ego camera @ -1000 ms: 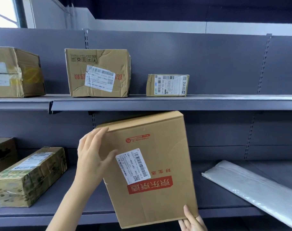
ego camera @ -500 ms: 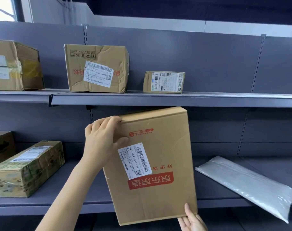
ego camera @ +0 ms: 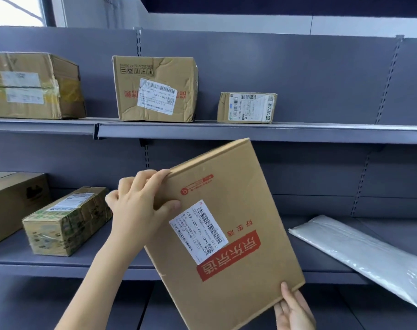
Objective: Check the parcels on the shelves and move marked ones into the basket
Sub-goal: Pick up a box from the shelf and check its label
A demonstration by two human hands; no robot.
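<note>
I hold a flat brown cardboard parcel (ego camera: 241,210) tilted in front of the lower shelf; it has a white barcode label and a red printed band. My left hand (ego camera: 140,206) grips its upper left corner, fingers curled over the top edge and thumb on the front face. My right hand (ego camera: 293,310) supports the lower right corner, thumb on the front. No basket is in view.
The upper shelf (ego camera: 250,132) carries a taped box (ego camera: 33,86), a dented labelled box (ego camera: 155,89) and a small labelled box (ego camera: 246,107). The lower shelf (ego camera: 59,265) holds a brown box (ego camera: 9,201), a green-printed taped parcel (ego camera: 67,222) and a grey plastic mailer (ego camera: 362,253).
My left hand has slid up from the parcel's left side to grip its top left corner. The parcel has tilted further, its top leaning to the right.
</note>
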